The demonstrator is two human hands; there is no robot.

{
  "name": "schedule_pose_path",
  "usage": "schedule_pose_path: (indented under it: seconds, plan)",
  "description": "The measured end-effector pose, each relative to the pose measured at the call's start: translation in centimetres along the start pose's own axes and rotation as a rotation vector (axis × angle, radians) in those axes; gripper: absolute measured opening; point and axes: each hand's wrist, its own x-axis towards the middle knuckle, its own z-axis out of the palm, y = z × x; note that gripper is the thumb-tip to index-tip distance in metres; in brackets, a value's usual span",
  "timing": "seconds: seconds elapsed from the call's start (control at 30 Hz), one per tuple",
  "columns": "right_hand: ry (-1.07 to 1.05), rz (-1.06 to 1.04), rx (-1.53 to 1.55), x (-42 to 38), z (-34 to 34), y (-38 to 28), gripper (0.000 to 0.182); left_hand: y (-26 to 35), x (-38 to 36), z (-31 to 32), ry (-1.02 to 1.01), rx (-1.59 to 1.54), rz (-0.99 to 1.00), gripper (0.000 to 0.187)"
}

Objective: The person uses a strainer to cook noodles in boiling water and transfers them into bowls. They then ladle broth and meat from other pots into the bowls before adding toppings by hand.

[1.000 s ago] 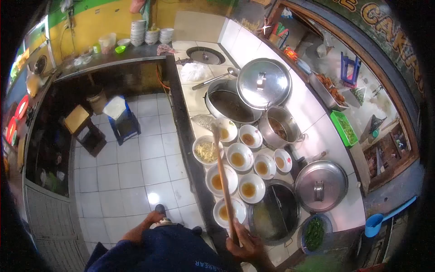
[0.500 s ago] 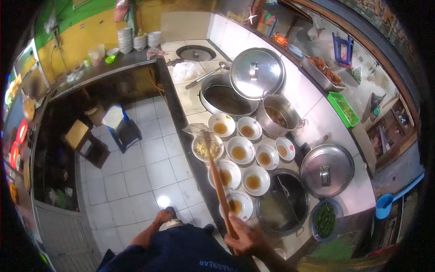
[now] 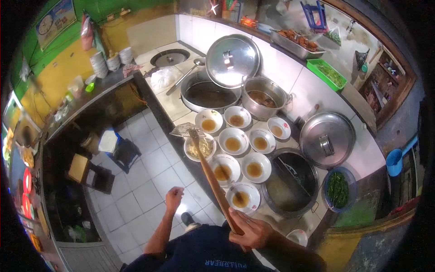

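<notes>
My right hand (image 3: 249,229) is wrapped round the long wooden handle of a wire strainer (image 3: 186,130). The strainer's mesh end is tilted over a white bowl of noodles (image 3: 199,148) at the counter's left edge and looks bare of noodles. My left hand (image 3: 174,198) hangs over the floor with fingers loosely curled and nothing visible in them. Several white bowls with brown liquid, such as one bowl (image 3: 233,141) in the middle, stand close together beside the handle. Right of them is a large dark pot (image 3: 290,182) of cloudy liquid with a divider.
Behind the bowls stand a wide pot (image 3: 210,95) of dark liquid, a leaning lid (image 3: 233,61) and a smaller steel pot (image 3: 264,97). Another lid (image 3: 327,139) and a basin of greens (image 3: 337,189) are at right. Stools (image 3: 118,149) stand on the tiled floor.
My left hand has risen and moved forward, away from my body. The camera view has shifted. My right hand still grips the strainer, whose mesh stays by the noodle bowl.
</notes>
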Motion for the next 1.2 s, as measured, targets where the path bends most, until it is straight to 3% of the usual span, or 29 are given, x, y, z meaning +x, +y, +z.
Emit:
schedule_pose_path:
  seconds: [0.27, 0.33, 0.43, 0.53, 0.63, 0.83, 1.07, 1.2]
  plan:
    - [0.022, 0.174, 0.15, 0.1, -2.4, -0.6, 0.007, 15.4, 5.7, 2.1, 0.101, 0.102, 0.206, 0.029]
    - [-0.042, 0.745, 0.572, -0.9, -1.4, -0.5, 0.006, 15.2, 8.5, 3.7, 0.129, 0.016, 0.264, 0.031]
    - [0.408, 0.606, 0.562, -0.7, -1.0, -0.9, 0.01, 17.5, 11.0, 5.2, 0.209, 0.253, 0.553, 0.033]
    - [0.629, 0.414, 0.524, -0.5, -0.8, 0.3, 0.007, 18.5, 12.4, 6.7, 0.209, 0.241, 0.63, 0.031]
    - [0.652, 0.446, 0.578, 0.1, -1.5, -0.4, 0.005, 20.1, 12.1, 7.2, 0.087, 0.179, 0.545, 0.028]
    - [0.636, 0.454, 0.372, 0.5, -2.4, -0.6, 0.002, 18.6, 13.6, 9.1, 0.077, 0.233, 0.55, 0.028]
    - [0.64, 0.488, 0.342, 0.5, -3.4, -0.9, 0.002, 18.7, 13.5, 8.3, 0.012, 0.231, 0.508, 0.03]
    - [0.654, 0.487, 0.343, 0.4, -3.7, -0.7, 0.002, 16.9, 14.2, 8.2, 0.087, 0.253, 0.47, 0.028]
